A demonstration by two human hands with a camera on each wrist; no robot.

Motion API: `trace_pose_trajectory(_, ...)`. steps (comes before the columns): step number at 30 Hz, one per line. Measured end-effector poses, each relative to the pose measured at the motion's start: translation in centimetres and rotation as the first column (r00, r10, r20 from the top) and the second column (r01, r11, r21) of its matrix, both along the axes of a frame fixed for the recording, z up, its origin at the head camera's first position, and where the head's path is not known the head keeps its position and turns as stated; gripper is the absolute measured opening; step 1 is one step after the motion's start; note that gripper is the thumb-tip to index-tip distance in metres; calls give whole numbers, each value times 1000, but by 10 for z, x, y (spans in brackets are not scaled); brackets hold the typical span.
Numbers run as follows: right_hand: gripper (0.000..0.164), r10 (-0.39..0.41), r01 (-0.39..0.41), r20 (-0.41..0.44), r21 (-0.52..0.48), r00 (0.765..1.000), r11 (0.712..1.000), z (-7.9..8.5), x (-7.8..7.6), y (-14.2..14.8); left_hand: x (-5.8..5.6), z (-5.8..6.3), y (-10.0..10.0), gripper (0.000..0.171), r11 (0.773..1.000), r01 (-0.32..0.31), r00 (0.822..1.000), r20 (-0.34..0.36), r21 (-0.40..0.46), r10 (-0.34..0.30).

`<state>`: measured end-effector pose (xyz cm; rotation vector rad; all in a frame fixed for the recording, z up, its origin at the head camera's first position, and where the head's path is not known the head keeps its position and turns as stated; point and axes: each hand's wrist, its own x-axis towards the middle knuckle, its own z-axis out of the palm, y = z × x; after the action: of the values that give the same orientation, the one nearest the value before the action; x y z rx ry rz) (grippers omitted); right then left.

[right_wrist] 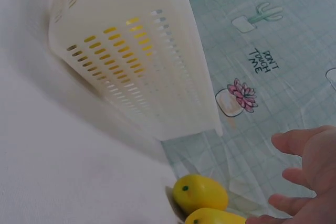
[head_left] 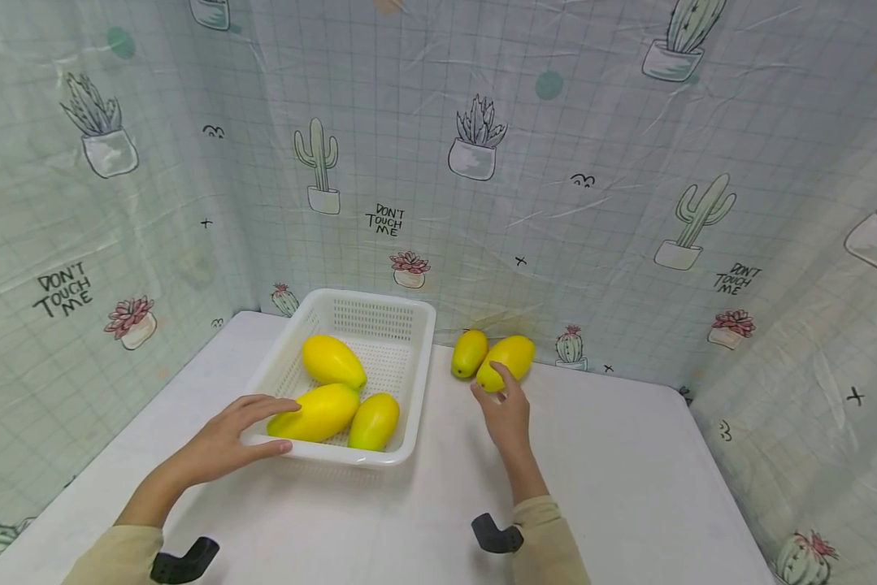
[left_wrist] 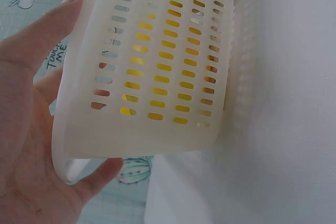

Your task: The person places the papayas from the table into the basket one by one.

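Note:
A white slotted basket (head_left: 418, 382) stands at the back left of the table and holds three yellow mangoes (head_left: 333, 361) (head_left: 314, 412) (head_left: 373, 421). My left hand (head_left: 262, 426) lies over its near left corner, fingers straight above the rim and touching the front mango, thumb along the outer wall. The left wrist view shows that corner of the basket (left_wrist: 157, 51) against the palm of the left hand (left_wrist: 31, 129). Two more mangoes (head_left: 469, 353) (head_left: 514, 353) lie on the table right of the basket. My right hand (head_left: 500, 398) touches the right one with spread fingers (right_wrist: 294, 142).
A white table (head_left: 614, 471) is enclosed at the back and sides by a cactus-print curtain (head_left: 555, 203). The two loose mangoes (right_wrist: 200, 192) lie close to the curtain, just past the basket's (right_wrist: 136, 51) far corner. Black wrist mounts (head_left: 495, 536) show at both sleeves.

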<state>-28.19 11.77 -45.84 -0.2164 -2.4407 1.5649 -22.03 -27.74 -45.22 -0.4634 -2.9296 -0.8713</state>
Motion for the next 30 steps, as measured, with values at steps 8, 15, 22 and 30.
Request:
trace_pose_trajectory(8,50,-22,21,6,21,1000,1000,-1,-1,5,0,-1,-1,60,1000,3,1000,-6,4,-3)
trace_pose_trajectory(15,55,-24,23,7,38,1000,999,0,-1,10,-1,-4,-2,60,1000,-2,1000,-9,-5,2)
trace_pose_trajectory(22,56,-23,23,5,37,1000,999,-2,-3,14,1,-2,-1,61,1000,-17,1000,16,-6,17)
trace_pose_trajectory(30,54,-43,43,-5,48,999,998,-4,-5,17,1,1,0,61,1000,-9,1000,12,0,9)
